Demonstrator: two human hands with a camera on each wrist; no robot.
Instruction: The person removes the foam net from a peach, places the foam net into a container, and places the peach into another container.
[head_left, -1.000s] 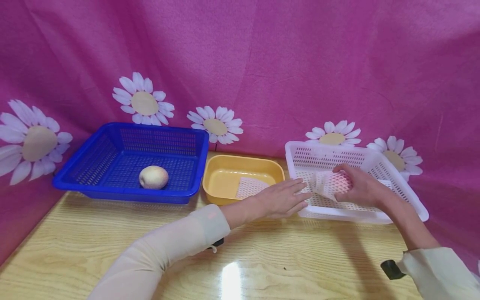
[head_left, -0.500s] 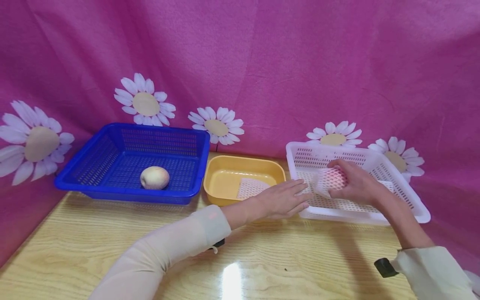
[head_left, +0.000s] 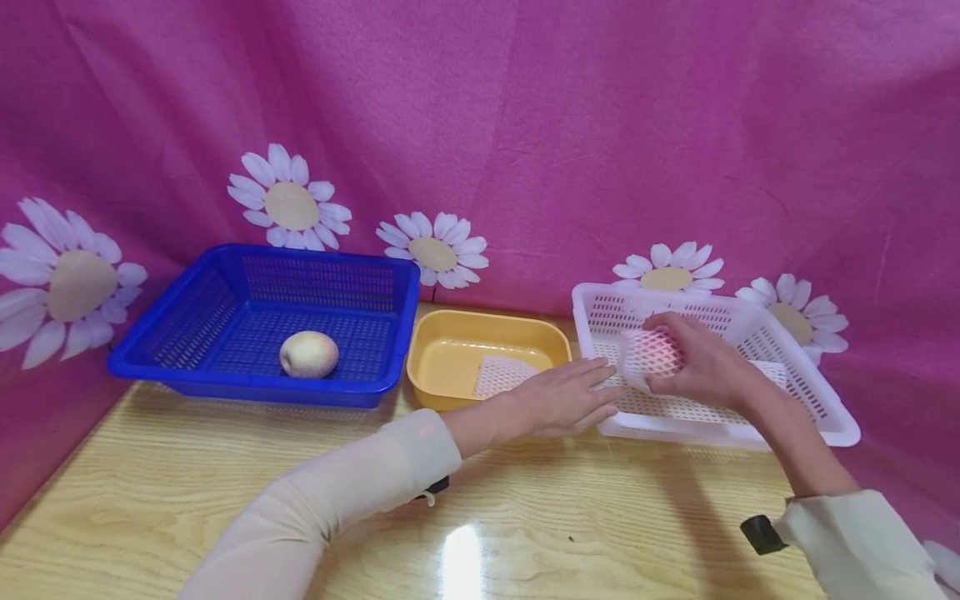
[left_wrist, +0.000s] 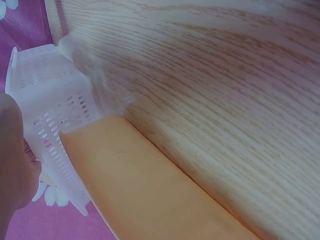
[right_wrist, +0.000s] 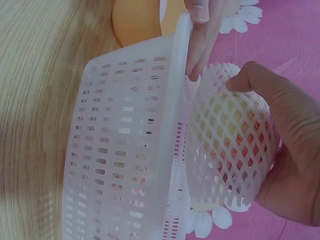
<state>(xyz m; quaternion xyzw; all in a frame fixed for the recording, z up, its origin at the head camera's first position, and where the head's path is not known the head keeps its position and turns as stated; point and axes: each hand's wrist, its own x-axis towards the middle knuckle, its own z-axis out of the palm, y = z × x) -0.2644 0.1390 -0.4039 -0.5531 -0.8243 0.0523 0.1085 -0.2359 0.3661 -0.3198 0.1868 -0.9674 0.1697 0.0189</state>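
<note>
In the head view my right hand (head_left: 708, 362) grips a reddish-yellow peach (head_left: 654, 353) wrapped in a white foam net, over the white slotted basket (head_left: 697, 432). In the right wrist view the foam net (right_wrist: 235, 145) covers the fruit, with the thumb and a finger on its side. My left hand (head_left: 566, 396) lies with straight fingers at the basket's left rim, its forearm crossing the front of the yellow basin (head_left: 442, 396). A flat foam net (head_left: 501, 375) lies in that basin. In the blue basket (head_left: 255, 383) sits a bare pale peach (head_left: 309, 354).
Another piece of white netting (head_left: 772, 371) shows in the white basket, partly behind my right hand. All three containers stand in a row on the wooden table (head_left: 525, 517). A pink flowered cloth (head_left: 525, 150) hangs right behind them.
My right hand has moved a little left with the netted peach, bringing it closer to my left hand. The left hand has stayed at the rim.
</note>
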